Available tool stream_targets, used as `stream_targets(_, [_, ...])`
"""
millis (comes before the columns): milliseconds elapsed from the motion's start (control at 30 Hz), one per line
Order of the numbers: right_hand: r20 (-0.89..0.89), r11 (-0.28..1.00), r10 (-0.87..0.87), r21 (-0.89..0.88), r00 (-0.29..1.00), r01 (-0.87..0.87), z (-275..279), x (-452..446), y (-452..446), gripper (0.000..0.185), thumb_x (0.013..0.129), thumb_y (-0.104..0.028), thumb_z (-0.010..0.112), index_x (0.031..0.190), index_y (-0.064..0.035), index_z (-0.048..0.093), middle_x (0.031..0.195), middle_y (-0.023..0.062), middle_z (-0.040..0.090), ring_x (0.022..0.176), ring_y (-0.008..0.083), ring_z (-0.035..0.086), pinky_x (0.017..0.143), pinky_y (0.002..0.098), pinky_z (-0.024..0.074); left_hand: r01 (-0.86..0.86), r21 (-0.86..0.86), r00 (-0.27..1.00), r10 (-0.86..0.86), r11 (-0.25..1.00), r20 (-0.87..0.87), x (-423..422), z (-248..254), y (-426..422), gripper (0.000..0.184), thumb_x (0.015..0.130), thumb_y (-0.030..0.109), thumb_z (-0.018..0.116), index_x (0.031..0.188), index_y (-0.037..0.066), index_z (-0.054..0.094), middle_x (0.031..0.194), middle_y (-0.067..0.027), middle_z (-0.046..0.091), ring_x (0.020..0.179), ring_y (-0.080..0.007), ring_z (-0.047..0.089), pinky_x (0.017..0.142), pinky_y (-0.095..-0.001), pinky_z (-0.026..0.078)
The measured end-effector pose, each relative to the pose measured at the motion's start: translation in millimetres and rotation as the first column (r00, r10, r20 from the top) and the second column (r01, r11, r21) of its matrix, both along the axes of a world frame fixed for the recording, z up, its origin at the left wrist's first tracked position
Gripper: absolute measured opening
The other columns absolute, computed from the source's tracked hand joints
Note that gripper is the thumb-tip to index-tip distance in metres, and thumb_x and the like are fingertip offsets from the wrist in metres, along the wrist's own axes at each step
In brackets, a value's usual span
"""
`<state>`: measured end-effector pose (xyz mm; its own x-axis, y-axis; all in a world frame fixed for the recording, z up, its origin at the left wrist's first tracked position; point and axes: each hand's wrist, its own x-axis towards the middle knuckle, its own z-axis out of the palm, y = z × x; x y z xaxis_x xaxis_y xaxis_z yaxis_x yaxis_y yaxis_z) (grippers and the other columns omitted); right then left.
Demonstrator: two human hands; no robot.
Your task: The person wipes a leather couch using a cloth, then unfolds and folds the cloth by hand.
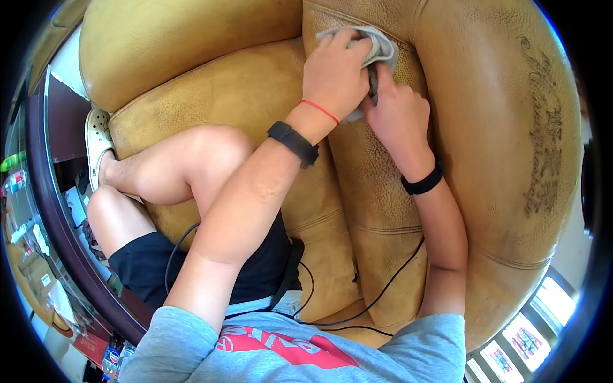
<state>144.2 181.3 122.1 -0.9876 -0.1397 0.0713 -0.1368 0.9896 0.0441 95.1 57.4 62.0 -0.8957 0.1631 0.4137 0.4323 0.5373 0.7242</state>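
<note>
Taking the view as a clock face, the grey cloth (384, 46) lies bunched at 1 o'clock, against the tan sofa (191, 96) beside the inner side of its armrest (491, 185). The left hand (336, 75) comes at it from between 12 and 1, fingers bent over the cloth and holding it; their tips are hidden in the folds. The right hand (400, 113), between 1 and 2, has its index finger stretched out to touch the cloth, with the thumb a little apart from that finger and the other fingers curled in. Whether the thumb and index finger pinch an edge, I cannot tell.

The armrest fills 3 o'clock and hems in the right hand on its outer side; dark lettering (543, 147) runs along it. The left hand covers part of the cloth. A black cable (389, 288) crosses the seat between 4 and 5, well apart from the cloth. The bent leg (211, 153) takes up the seat around 10, ending in a pale clog (94, 143) between 9 and 10. At 9 o'clock stands a dark-edged glass table (54, 185), with a red box (89, 346) and a bottle (111, 359) near 8. Bright panels (527, 341) show at 4.
</note>
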Motion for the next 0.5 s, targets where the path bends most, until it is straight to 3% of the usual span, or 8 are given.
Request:
stream_targets(100, [0.018,1.0,-0.01,0.007,1.0,0.01,-3.4,0.0,3.6,0.058,0.086,-0.031,0.074,0.137,-0.0071,0.057,0.071,0.0154,0.072,0.064,0.0363,0.072,0.057,0.0483,0.058,-0.101,-0.013,0.995,0.1,0.995,-0.021,-3.0,-7.1,5.0,0.044,0.082,0.014,0.071,0.124,0.003,0.065,0.136,-0.0165,0.059,0.118,-0.0397,0.059,0.097,-0.0454,0.053])
stream_targets(300, [0.1,0.999,-0.017,0.046,0.995,0.013,-5.4,0.0,3.9,0.064,0.09,-0.034,0.069,0.145,-0.0062,0.053,0.074,0.0175,0.072,0.066,0.0358,0.073,0.058,0.0475,0.0584,-0.138,-0.075,0.99,0.137,0.988,-0.012,-5.0,-14.8,6.9,0.045,0.083,0.016,0.071,0.123,0.0,0.064,0.132,-0.0191,0.06,0.112,-0.0417,0.059,0.096,-0.0482,0.052])
stream_targets(433, [0.12,1.0,0.022,0.007,0.993,-0.023,-4.6,-0.6,4.2,0.056,0.089,-0.03,0.07,0.138,-0.0059,0.058,0.074,0.0185,0.072,0.067,0.0365,0.073,0.06,0.0488,0.0583,-0.097,-0.096,0.995,0.099,0.991,0.015,-8.7,-14.9,2.9,0.039,0.082,0.017,0.069,0.117,-0.001,0.065,0.129,-0.0203,0.062,0.107,-0.0421,0.059,0.093,-0.0491,0.052])
stream_targets(500, [0.124,0.998,0.07,-0.02,0.99,-0.068,-7.4,-2.2,8.3,0.049,0.088,-0.027,0.07,0.132,-0.0073,0.061,0.073,0.0187,0.071,0.066,0.0372,0.072,0.06,0.0497,0.058,-0.015,-0.113,0.994,0.028,0.993,0.109,-13.1,-13.7,-3.9,0.034,0.082,0.015,0.068,0.112,0.0,0.068,0.121,-0.021,0.065,0.105,-0.0425,0.061,0.091,-0.0493,0.053])
